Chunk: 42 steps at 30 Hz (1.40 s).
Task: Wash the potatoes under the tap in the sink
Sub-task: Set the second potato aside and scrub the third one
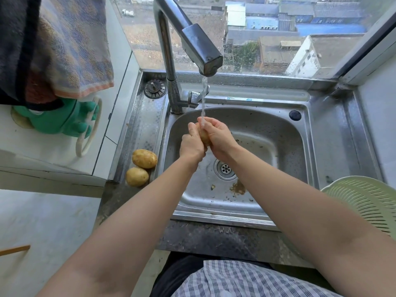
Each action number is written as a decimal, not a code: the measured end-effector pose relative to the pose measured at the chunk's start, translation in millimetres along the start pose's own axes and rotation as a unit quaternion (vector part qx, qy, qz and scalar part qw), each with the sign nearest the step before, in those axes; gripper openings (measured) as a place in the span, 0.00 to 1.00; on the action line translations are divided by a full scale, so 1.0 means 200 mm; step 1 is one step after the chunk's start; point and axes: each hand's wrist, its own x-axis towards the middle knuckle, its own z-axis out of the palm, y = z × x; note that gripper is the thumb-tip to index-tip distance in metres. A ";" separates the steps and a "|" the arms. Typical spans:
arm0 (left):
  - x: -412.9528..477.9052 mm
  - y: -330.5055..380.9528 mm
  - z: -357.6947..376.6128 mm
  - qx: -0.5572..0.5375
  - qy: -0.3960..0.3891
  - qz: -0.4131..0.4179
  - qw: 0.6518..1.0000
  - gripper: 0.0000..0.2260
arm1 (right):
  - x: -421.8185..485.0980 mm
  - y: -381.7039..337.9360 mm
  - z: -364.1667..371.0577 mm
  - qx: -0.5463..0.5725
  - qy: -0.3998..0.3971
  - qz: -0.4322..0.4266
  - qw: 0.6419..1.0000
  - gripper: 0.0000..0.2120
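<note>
Two potatoes [141, 167] waiting, one potato [204, 136] held.

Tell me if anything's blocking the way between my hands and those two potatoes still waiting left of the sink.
Nothing visible does. The two potatoes lie on the steel ledge left of the sink, and only its raised rim separates them from the left hand and right hand, which hold a third potato under the tap.

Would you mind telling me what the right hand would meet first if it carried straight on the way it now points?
The right hand points up and left, so it meets at once the potato it holds with the left hand; past that, probably the tap base, though depth is unclear.
</note>
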 end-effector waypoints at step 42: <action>-0.03 0.07 -0.06 -0.011 -0.030 0.116 0.993 0.19 | -0.02 0.06 0.01 -0.100 0.077 -0.059 0.990 0.30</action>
